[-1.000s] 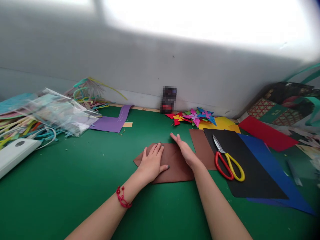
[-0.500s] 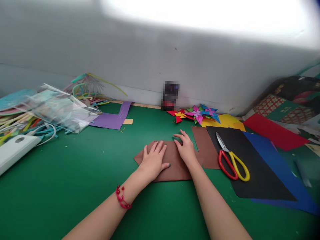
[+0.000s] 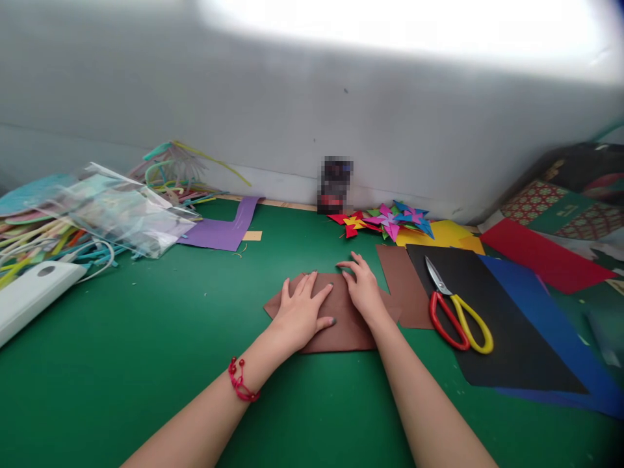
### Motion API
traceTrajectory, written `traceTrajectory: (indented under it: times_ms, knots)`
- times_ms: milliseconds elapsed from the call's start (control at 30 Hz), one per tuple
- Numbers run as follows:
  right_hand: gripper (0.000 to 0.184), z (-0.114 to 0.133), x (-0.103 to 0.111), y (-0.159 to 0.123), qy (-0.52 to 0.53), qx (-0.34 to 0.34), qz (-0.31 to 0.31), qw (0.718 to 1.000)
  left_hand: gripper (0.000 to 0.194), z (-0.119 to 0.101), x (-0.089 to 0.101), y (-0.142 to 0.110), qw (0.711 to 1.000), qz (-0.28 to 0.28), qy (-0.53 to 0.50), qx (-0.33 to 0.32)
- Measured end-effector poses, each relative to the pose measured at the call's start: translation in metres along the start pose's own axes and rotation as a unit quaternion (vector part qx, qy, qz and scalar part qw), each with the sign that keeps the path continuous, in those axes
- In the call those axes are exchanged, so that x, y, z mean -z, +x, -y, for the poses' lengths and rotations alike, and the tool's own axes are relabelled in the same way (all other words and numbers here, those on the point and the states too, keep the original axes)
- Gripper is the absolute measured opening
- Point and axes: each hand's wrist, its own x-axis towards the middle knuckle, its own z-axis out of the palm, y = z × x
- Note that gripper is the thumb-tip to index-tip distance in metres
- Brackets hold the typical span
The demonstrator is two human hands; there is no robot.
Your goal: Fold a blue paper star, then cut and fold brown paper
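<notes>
Folded brown paper (image 3: 341, 335) lies flat on the green table, with pointed corners showing at its left and right. My left hand (image 3: 303, 311) presses on its left half, fingers spread and palm down. Over the right half rests my right hand (image 3: 361, 289), its fingers bent and apart near the paper's far edge, with nothing gripped. Just right of it is another brown sheet (image 3: 402, 286). Scissors (image 3: 453, 309) with one red and one yellow handle lie on a black sheet (image 3: 517, 331), blades slightly parted and pointing away.
Folded paper stars (image 3: 390, 220) and yellow paper (image 3: 446, 235) sit by the wall. Blue paper (image 3: 560, 338) and a red sheet (image 3: 541, 253) are at right. At left are purple paper (image 3: 214, 234), a clear plastic bag (image 3: 127, 208), colourful strips and a white device (image 3: 39, 292).
My right hand has turned palm down and curled its fingers over the paper's far edge. My left fingers have spread a little wider. The whole view has shifted slightly.
</notes>
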Motion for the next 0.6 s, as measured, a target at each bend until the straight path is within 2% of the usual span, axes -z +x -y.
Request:
traceTrajectory:
  times_ms: [467,600]
  knots:
    - [0.024,-0.011,0.008,0.006,0.062,-0.033,-0.036,0.997,0.059,0.001,-0.006,0.001,1.0,0.004,0.029,-0.004]
    - [0.026,-0.015,0.006,0.005,0.002,-0.006,-0.025,1.0,0.059,0.002,-0.005,0.001,1.0,0.004,0.03,-0.004]
